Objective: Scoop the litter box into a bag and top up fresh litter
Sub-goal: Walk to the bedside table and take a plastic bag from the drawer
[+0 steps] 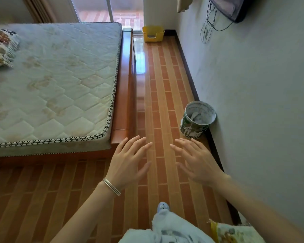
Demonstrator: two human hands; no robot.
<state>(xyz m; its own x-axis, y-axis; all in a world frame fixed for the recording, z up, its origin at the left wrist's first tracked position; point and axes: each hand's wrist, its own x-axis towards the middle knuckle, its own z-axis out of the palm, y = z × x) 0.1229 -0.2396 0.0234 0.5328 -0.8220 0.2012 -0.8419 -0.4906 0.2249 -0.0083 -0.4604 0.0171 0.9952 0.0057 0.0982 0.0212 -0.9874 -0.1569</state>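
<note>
A yellow litter box (153,34) stands on the floor at the far end of the aisle, against the wall by the glass door. My left hand (128,160), with thin bracelets on its wrist, is stretched out in front of me, fingers spread and holding nothing. My right hand (197,160) is held out beside it, also spread and empty. Both hover over the brick-patterned floor, far from the litter box. A printed yellow bag (235,232) shows at the bottom right corner, partly cut off.
A bed with a bare quilted mattress (56,81) and wooden frame fills the left side. A paint-stained bucket (197,120) stands against the right wall. A narrow tiled aisle (158,102) runs between bed and wall. Cables (209,23) hang from a wall-mounted screen.
</note>
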